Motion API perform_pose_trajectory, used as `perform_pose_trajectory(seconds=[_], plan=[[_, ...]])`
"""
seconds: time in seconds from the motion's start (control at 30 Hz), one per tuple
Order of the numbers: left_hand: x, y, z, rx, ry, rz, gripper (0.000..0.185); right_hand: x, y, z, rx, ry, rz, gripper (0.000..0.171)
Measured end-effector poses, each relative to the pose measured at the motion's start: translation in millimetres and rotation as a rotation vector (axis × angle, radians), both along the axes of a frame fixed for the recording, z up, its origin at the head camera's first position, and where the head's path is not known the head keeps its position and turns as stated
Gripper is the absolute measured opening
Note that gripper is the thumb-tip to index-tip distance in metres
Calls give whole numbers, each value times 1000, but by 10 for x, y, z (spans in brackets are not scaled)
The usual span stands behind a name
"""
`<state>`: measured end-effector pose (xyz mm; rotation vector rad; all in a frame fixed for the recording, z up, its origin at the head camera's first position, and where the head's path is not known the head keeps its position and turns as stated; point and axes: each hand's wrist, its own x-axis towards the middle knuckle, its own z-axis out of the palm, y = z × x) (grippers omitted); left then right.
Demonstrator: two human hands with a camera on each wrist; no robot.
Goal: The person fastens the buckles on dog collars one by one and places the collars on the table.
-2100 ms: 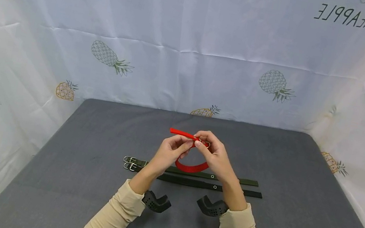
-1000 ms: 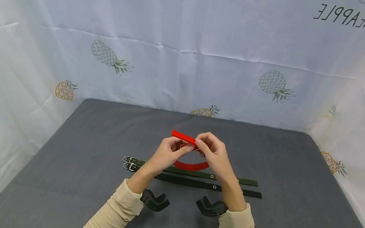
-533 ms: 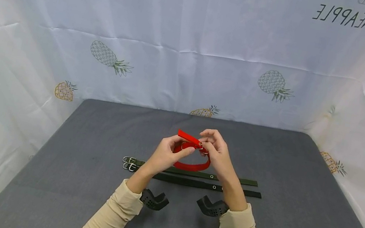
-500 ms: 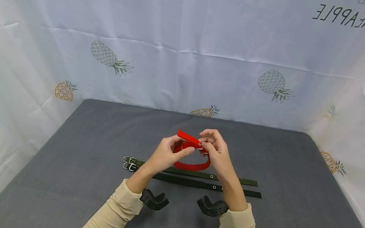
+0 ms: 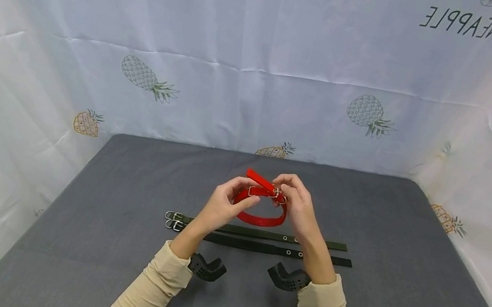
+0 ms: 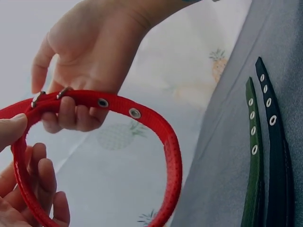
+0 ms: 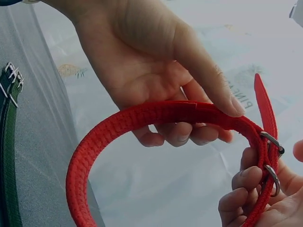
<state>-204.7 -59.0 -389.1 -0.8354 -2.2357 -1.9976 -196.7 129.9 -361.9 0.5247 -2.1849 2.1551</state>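
Both hands hold a red collar (image 5: 264, 220) bent into a loop above the middle of the grey table (image 5: 399, 290). My left hand (image 5: 238, 199) pinches the loop's left side, thumb on top, as the right wrist view shows on the red collar (image 7: 118, 124). My right hand (image 5: 283, 194) pinches the strap at the metal buckle (image 5: 276, 195), also seen as the buckle (image 7: 272, 142). The free tip sticks up to the left past the buckle. In the left wrist view the red collar (image 6: 171, 151) shows two eyelets.
A dark green strap (image 5: 333, 245) and a black strap (image 5: 326, 258) lie flat side by side under the hands, buckles at their left ends. The green strap (image 6: 253, 156) and black strap (image 6: 274, 142) show rows of eyelets. A pineapple-print sheet (image 5: 261, 68) walls the table.
The red strap's free end has slid to the right through the buckle and now tilts upward. The loop has closed into a ring, and both hands rose slightly.
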Motion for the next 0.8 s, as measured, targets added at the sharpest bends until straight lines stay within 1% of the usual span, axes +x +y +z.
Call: perform_pose_trajectory(seconds=[0.23, 0.47, 0.53, 0.63, 0.73, 0.8], plan=[[-4, -8, -8, -4, 3, 1, 35, 0, 11, 8, 7, 0, -5, 25], [13, 1, -11, -42, 28, 7, 33, 29, 24, 42, 157, -16, -33, 27], [17, 14, -18, -61, 43, 9, 31, 40, 33, 53, 188, -24, -22, 29], [23, 36, -24, -88, 82, 15, 30, 52, 47, 67, 212, -35, 17, 34], [30, 54, -19, -112, 119, 33, 29, 58, 58, 76, 217, -45, 50, 38], [34, 58, -12, -121, 125, 35, 29, 55, 60, 76, 221, -51, 56, 38]])
